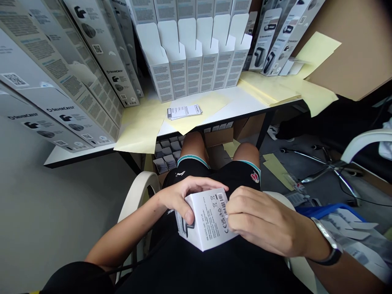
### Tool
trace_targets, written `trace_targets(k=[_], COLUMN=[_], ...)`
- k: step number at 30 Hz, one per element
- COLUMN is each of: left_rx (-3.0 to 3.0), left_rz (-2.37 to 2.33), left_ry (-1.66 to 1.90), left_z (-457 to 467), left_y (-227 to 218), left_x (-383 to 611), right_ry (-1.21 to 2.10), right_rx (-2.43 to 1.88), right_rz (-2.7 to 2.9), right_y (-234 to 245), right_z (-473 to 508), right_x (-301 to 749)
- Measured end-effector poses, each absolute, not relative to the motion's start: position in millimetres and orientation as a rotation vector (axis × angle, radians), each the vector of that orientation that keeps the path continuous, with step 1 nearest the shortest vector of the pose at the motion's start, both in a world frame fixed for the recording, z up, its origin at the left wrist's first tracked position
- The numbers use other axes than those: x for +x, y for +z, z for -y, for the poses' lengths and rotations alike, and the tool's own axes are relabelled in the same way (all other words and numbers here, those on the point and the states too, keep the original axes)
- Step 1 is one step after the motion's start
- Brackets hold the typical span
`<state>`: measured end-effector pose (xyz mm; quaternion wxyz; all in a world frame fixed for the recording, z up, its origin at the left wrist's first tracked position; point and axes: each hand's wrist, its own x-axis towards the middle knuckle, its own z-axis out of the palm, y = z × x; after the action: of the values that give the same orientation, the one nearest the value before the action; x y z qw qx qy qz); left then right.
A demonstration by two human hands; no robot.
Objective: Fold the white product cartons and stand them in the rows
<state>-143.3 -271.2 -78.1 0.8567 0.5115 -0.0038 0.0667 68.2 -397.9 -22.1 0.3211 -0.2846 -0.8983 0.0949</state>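
A small white printed carton (pixel 211 222) rests over my lap, tilted, with a barcode and a CE mark on the face turned up to me. My left hand (pixel 186 195) wraps round its far left side, thumb on a near edge. Against the carton's right edge, beside the barcode, lies my right hand (pixel 265 218) with curled fingers. Its fingertips are hidden, so what they pinch cannot be made out. In front of me on the white table (pixel 214 109) lies a small stack of printed slips (pixel 183 111) on yellow paper.
A row of cartons with raised flaps (pixel 192 69) stands on the table. Tall SilverCrest boxes (pixel 76 118) fill the left, and more boxes (pixel 269 45) stand right of the row. Beneath the table are packed cartons (pixel 167 153). At right are a chair base (pixel 324 167) and a blue container (pixel 321 209).
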Motion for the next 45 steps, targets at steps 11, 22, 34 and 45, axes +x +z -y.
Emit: trace_targets(k=[11, 22, 34, 45], left_rx=[1.057, 1.060, 1.049, 0.968], left_rz=[0.047, 0.003, -0.013, 0.017], left_ry=[0.147, 0.185, 0.168, 0.076], left_z=[271.5, 271.3, 272.8, 268.3], left_y=[-77.1, -80.4, -77.7, -78.7], left_x=[-143.0, -143.3, -143.2, -144.8], right_ry=[0.290, 0.293, 0.250, 0.303], right_rx=[-0.800, -0.786, -0.876, -0.829], right_rz=[2.286, 2.156, 2.132, 2.237], right_y=[-20.3, -35.1, -39.7, -42.8], right_z=[402.7, 409.2, 409.1, 407.9], right_x=[71.7, 68.4, 81.1, 87.0])
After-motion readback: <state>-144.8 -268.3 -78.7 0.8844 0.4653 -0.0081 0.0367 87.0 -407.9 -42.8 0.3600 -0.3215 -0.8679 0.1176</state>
